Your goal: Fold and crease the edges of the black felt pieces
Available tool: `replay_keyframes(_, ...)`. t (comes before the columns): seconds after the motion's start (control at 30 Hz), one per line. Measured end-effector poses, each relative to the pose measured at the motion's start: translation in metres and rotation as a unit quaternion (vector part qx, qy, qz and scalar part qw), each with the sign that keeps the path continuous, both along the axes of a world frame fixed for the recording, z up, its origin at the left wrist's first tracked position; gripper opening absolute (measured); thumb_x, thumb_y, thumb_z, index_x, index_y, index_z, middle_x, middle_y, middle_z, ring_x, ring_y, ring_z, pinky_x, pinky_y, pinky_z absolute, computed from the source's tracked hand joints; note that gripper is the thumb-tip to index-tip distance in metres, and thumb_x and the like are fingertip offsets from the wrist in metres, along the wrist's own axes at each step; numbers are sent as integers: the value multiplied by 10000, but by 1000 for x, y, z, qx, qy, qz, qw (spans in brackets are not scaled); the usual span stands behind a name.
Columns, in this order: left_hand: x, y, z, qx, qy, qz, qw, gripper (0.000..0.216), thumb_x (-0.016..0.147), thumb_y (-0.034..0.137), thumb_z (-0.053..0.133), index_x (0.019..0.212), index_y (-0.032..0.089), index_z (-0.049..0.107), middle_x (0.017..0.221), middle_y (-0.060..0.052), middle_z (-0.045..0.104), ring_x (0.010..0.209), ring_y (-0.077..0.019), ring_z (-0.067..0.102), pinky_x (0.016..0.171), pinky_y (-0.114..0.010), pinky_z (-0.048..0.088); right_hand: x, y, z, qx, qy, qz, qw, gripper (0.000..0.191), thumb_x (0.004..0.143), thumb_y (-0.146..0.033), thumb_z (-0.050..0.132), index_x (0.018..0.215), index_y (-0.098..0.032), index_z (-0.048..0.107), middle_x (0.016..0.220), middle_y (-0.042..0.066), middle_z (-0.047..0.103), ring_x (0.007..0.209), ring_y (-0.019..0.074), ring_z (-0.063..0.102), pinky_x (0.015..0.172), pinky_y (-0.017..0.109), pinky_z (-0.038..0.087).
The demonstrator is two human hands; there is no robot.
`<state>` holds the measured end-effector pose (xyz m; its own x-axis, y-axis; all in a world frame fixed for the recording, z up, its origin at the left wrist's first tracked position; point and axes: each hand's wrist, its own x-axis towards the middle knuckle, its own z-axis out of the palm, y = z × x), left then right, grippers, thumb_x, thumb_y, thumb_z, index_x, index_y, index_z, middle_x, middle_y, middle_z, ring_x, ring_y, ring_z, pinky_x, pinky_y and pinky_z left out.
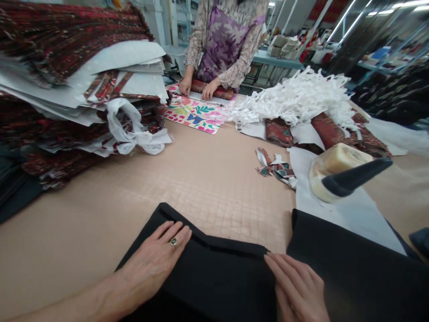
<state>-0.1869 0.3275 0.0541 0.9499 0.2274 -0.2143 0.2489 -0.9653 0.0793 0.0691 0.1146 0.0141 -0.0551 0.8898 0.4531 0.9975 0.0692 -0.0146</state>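
A piece of black fabric (pixel 217 277) lies folded along its far edge on the tan table (pixel 208 179), close to me. My left hand (pixel 157 257), with a ring on one finger, lies flat and open on the fabric's left part. My right hand (pixel 296 288) rests on the fabric at the right end of the fold, fingers stretched out together, fingertips at the folded edge. A second black piece (pixel 351 268) lies just to the right of it.
A tall stack of patterned fabric and white paper (pixel 77 85) fills the left. A person in a purple apron (pixel 223 44) works across the table on bright printed cloth (pixel 196 114). White paper strips (pixel 295 98), fabric scraps (pixel 276 167) and a black-handled tool on a yellowish block (pixel 338 176) lie right.
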Motion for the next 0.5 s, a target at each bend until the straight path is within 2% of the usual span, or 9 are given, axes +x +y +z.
replay_keyframes(0.1,-13,26,1,-29,-63,32,997,449,764,81,455,1209,131,490,1218,-110,516,1132,-270,420,975,-411,248,-13,21,11,-7,-12,28,1000,373,787,-127,511,1159,-136,531,1030,65,664,920,208,605,809,365,358)
replay_keyframes(0.2,-10,44,0,-99,-108,51,988,239,827,111,476,1026,194,578,1049,-62,563,968,-219,478,857,-355,313,-23,40,9,-15,-39,65,997,315,792,-189,569,1106,-162,567,965,34,681,859,183,622,798,343,373)
replay_keyframes(0.3,0,56,3,-164,-120,74,976,126,816,130,541,917,202,567,932,-28,537,888,-195,458,804,-332,303,-22,48,5,-41,-15,30,999,217,806,-264,570,1011,-201,604,877,25,673,782,160,621,719,311,412)
replay_keyframes(0.4,4,59,21,-205,-97,89,970,175,714,51,598,807,182,530,884,-4,514,895,-191,437,828,-336,285,-24,45,8,-88,45,22,995,71,798,-275,563,832,-246,619,755,-1,643,689,133,607,620,261,441)
replay_keyframes(0.5,-18,45,53,-203,-88,57,973,159,688,51,567,744,180,494,850,9,519,852,-173,442,825,-321,307,-37,33,15,-98,99,24,990,119,777,-259,548,681,-281,615,650,-16,615,616,131,598,607,270,459)
